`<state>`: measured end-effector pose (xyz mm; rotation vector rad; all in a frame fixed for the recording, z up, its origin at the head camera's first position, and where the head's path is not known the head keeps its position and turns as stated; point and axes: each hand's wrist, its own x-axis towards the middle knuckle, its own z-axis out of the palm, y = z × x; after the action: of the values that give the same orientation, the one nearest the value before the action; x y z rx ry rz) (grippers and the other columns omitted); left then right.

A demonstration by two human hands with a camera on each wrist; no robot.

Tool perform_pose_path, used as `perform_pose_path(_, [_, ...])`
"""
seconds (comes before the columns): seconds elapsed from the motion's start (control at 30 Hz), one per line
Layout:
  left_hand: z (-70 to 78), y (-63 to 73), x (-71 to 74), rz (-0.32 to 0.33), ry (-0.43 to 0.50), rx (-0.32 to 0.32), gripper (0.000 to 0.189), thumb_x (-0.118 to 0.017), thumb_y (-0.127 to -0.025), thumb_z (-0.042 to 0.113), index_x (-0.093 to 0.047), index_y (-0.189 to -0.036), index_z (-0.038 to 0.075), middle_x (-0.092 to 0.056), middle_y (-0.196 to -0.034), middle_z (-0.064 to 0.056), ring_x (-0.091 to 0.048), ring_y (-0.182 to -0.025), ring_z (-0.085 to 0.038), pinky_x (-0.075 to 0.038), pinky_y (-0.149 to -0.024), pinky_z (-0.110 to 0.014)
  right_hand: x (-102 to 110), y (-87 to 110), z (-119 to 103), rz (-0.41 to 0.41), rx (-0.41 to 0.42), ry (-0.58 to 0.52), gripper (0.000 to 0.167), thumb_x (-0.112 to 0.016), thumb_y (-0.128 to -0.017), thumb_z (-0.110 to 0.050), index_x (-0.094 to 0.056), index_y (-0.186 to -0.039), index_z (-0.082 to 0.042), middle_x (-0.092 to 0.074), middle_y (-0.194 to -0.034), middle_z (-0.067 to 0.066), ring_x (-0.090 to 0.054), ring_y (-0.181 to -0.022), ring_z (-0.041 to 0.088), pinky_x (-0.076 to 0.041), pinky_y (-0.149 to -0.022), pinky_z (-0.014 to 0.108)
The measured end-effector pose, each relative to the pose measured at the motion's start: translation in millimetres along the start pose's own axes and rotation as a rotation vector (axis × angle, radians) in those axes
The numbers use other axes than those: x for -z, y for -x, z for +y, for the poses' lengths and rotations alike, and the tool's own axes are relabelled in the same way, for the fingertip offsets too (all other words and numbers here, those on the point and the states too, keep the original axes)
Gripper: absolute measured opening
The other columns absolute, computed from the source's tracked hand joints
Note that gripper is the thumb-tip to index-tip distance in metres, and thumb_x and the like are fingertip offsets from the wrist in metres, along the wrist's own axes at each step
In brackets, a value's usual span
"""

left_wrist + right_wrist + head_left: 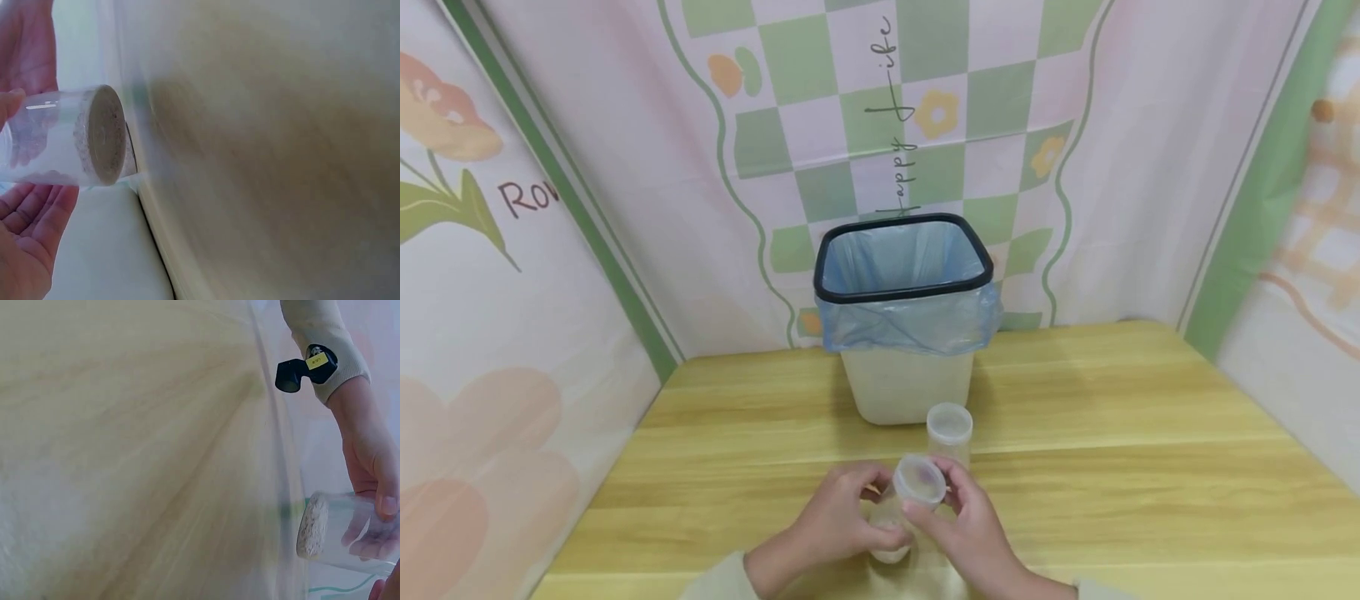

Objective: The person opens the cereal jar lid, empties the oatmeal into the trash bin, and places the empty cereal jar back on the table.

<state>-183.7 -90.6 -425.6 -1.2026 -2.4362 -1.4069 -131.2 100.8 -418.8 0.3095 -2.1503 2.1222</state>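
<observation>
A clear plastic jar (887, 515) with a white translucent lid (920, 481) is between my two hands. My left hand (842, 512) grips its body, fingers round the far side and thumb on the near side. At the lid, my right hand (966, 525) pinches the rim between thumb and fingers. Pale grainy stuff (314, 525) fills the bottom of the jar, as the right wrist view shows. The jar's underside (107, 134) shows in the left wrist view, raised off the table. A second lidded clear jar (950, 423) stands just behind my right hand, partly hidden by it.
A white bin (910, 387) with a black rim (904, 293) and a blue bag liner (910, 321) stands at the back of the wooden table (737, 442). Patterned cloth (895, 108) hangs behind the table and at both sides.
</observation>
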Motion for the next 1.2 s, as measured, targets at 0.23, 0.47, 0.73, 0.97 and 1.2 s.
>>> perform_pose_path(0.23, [2.2,1.0,0.8,0.005,-0.023,-0.041,0.042,-0.087,-0.07,0.021,-0.066,-0.104,0.01,-0.066,-0.094,0.007,-0.064,-0.084,-0.01,-0.056,-0.072,-0.019,0,-1.4,1,-0.013,-0.015,0.005,0.041,-0.076,-0.082,-0.008,-0.06,-0.12,-0.009,-0.061,-0.118,0.003,-0.056,-0.11,0.026,-0.041,-0.097,0.043])
perform_pose_path(0.47, [0.3,2.8,-1.2,-0.002,-0.014,-0.07,0.043,-0.087,-0.069,0.018,-0.065,-0.105,0.01,-0.067,-0.097,0.005,-0.063,-0.087,-0.008,-0.056,-0.074,-0.019,3,-0.2,5,-0.051,0.075,0.04,0.037,-0.074,-0.084,-0.007,-0.061,-0.118,-0.009,-0.063,-0.117,0.002,-0.057,-0.108,0.026,-0.039,-0.099,0.036])
perform_pose_path(0.73, [-4.5,4.3,-2.0,-0.057,0.026,-0.056,0.042,-0.087,-0.067,0.012,-0.066,-0.103,0.01,-0.067,-0.097,0.003,-0.062,-0.09,-0.006,-0.055,-0.077,-0.02,9,0.3,11,-0.138,0.106,0.056,0.038,-0.072,-0.087,-0.008,-0.059,-0.122,-0.009,-0.063,-0.117,0.002,-0.056,-0.11,0.022,-0.037,-0.102,0.038])
perform_pose_path(0.97, [-4.2,1.4,5.3,-0.168,0.12,0.02,0.042,-0.086,-0.07,0.012,-0.066,-0.107,0.01,-0.066,-0.103,0.005,-0.061,-0.095,-0.007,-0.055,-0.082,-0.022,20,-7.1,14,-0.281,0.182,0.03,0.041,-0.069,-0.088,-0.004,-0.056,-0.127,-0.005,-0.062,-0.121,0.007,-0.057,-0.112,0.022,-0.037,-0.104,0.04])
perform_pose_path(1.2, [-3.2,1.6,8.1,-0.188,0.124,0.057,0.042,-0.086,-0.071,0.014,-0.066,-0.107,0.01,-0.066,-0.103,0.006,-0.061,-0.095,-0.007,-0.054,-0.083,-0.023,25,-13.0,17,-0.37,0.325,0.023,0.049,-0.065,-0.089,0.002,-0.049,-0.135,0.0,-0.058,-0.126,0.012,-0.056,-0.115,0.022,-0.042,-0.102,0.025])
